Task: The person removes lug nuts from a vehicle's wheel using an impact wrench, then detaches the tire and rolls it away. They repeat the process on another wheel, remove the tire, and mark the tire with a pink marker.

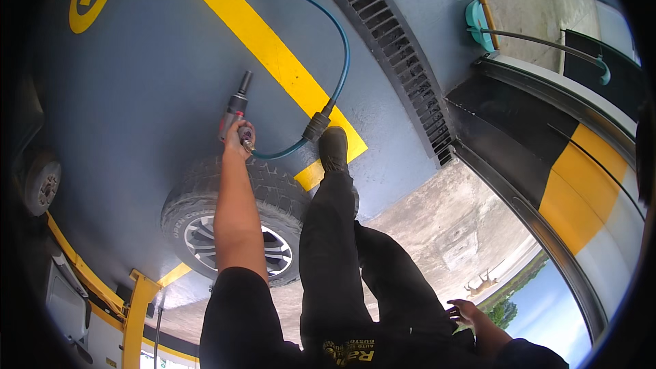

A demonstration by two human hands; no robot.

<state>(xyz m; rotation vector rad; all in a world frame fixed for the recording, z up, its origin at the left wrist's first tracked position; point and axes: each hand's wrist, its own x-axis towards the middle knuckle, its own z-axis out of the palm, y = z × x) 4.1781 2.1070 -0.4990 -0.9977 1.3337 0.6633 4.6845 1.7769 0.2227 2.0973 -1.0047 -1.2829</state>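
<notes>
My left hand [238,138] is wrapped round the grip of an air impact wrench [237,105], grey with some red. A long dark socket [246,82] on its nose points away from me. From the grip's end a blue air hose [346,48] runs off, with a black ribbed sleeve [316,127] round it near my foot. Under my outstretched forearm is a wheel with a chunky tyre [277,188] and a silver and black rim, partly hidden by the arm. My right hand [465,311] hangs beside my hip, fingers apart, holding nothing.
Yellow stripes [263,37] mark the grey-blue floor, with a drain grate [383,24] to the right. A teal dustpan [479,25] with a long handle stands far right. At left are a yellow post [140,314] and another wheel [44,183].
</notes>
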